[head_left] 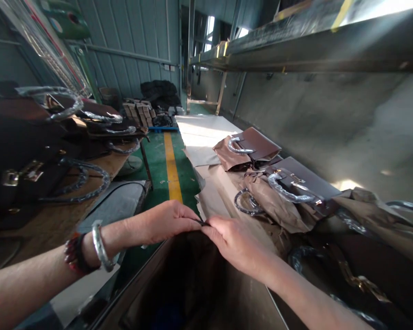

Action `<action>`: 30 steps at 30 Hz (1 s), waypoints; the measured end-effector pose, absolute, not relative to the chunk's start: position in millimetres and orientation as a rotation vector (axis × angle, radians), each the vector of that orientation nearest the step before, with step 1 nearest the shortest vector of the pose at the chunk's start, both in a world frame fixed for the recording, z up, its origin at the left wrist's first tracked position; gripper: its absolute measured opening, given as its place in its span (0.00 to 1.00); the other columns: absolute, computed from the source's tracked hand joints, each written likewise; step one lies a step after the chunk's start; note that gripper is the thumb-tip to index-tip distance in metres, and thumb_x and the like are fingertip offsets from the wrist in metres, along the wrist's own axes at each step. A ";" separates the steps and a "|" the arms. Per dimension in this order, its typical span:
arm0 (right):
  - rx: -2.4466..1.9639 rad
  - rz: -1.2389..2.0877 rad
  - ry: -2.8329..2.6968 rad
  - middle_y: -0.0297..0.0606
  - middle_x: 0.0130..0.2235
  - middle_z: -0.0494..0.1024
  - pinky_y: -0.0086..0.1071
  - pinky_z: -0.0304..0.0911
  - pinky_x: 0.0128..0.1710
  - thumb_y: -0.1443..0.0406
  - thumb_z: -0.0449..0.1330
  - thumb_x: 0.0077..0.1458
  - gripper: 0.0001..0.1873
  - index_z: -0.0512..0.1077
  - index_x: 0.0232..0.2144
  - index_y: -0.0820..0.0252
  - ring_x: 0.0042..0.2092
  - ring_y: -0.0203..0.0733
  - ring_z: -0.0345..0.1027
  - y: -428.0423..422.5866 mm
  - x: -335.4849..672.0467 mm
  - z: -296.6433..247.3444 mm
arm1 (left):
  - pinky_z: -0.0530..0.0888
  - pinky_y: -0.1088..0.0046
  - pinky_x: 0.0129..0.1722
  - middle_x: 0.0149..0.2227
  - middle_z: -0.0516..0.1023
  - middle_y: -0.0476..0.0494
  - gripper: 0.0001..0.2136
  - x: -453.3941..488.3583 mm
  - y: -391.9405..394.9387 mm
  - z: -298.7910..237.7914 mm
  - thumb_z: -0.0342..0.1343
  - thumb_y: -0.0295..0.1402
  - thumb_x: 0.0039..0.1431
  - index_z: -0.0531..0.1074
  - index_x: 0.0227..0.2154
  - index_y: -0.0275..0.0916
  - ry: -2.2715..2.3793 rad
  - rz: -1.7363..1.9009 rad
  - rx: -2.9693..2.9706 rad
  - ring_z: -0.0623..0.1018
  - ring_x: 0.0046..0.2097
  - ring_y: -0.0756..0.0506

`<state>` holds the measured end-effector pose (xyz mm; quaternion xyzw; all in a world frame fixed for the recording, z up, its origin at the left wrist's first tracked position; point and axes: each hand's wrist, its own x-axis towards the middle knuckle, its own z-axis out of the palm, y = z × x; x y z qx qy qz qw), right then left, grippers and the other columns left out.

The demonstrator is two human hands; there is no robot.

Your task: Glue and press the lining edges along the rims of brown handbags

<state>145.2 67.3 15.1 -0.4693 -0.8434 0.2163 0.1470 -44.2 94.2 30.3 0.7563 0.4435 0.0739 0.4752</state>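
Note:
A dark brown, bag-like piece [192, 275] fills the bottom middle, its inside deep in shadow and blurred. My left hand [168, 222], with a silver bangle and a beaded bracelet on the wrist, pinches a thin dark edge at its top. Close against it, my right hand [227, 236] pinches the same edge between thumb and fingers. The fingertips of both hands almost meet there. Right of my right forearm lies a dark handbag [371, 256] with a gold-coloured clasp.
Brown handbags [258, 142] with plastic-wrapped handles and crumpled brown paper [278, 201] lie along the right-hand table. More dark handbags [27, 151] crowd a wooden table on the left. Between them runs a green floor with a yellow line [171, 160]. A shelf [313, 46] overhangs the right.

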 end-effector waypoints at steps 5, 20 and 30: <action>-1.317 0.800 -2.407 0.33 0.27 0.71 0.26 0.52 0.28 0.63 0.44 0.65 0.16 0.64 0.27 0.59 0.30 0.35 0.66 63.8 158.7 6.0 | 0.67 0.78 0.35 0.32 0.78 0.48 0.15 -43.6 95.6 26.7 0.48 0.36 0.55 0.77 0.34 0.34 1.124 0.211 1.945 0.74 0.36 0.47; -1.343 0.838 -2.378 0.25 0.19 0.54 0.25 0.42 0.23 0.60 0.48 0.62 0.19 0.55 0.20 0.60 0.23 0.30 0.50 72.9 159.9 2.2 | 0.68 0.79 0.38 0.35 0.79 0.51 0.15 -53.1 108.0 21.5 0.51 0.36 0.52 0.77 0.39 0.38 1.111 0.177 1.899 0.74 0.39 0.46; -1.309 0.781 -2.454 0.24 0.18 0.53 0.24 0.42 0.22 0.60 0.49 0.61 0.18 0.57 0.20 0.59 0.21 0.29 0.49 83.9 159.9 -3.0 | 0.68 0.77 0.38 0.31 0.78 0.52 0.16 -63.2 103.8 18.7 0.52 0.44 0.53 0.77 0.37 0.39 1.177 0.206 1.801 0.74 0.37 0.46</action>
